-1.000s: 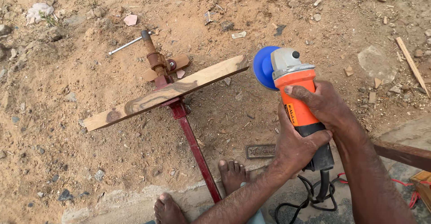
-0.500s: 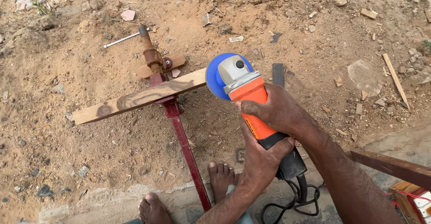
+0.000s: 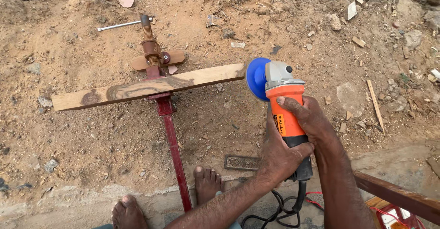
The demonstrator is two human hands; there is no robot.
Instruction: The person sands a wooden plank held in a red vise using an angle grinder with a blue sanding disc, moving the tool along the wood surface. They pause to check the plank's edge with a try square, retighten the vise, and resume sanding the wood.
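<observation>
Both my hands grip an orange angle grinder [image 3: 286, 114] with a grey head and a blue disc [image 3: 255, 78]. My right hand [image 3: 308, 119] wraps the body from above. Below it, my left hand [image 3: 278, 155] holds the rear end near the black cord [image 3: 279, 210]. The disc sits at the right end of a long wooden plank [image 3: 146, 88], touching or nearly touching it. A red bar clamp [image 3: 170, 132] with a threaded screw and steel handle [image 3: 121, 25] holds that plank over sandy ground.
My bare feet [image 3: 208, 183] rest on a concrete edge beside the clamp bar. A small flat metal piece [image 3: 242, 163] lies on the dirt. Stones and wood scraps litter the ground at upper right. A brown wooden rail [image 3: 398, 197] crosses the lower right corner.
The grinder has swung left, from clear of the plank to its right end. The view shifted, so the plank and clamp now sit more to the left and lie flatter.
</observation>
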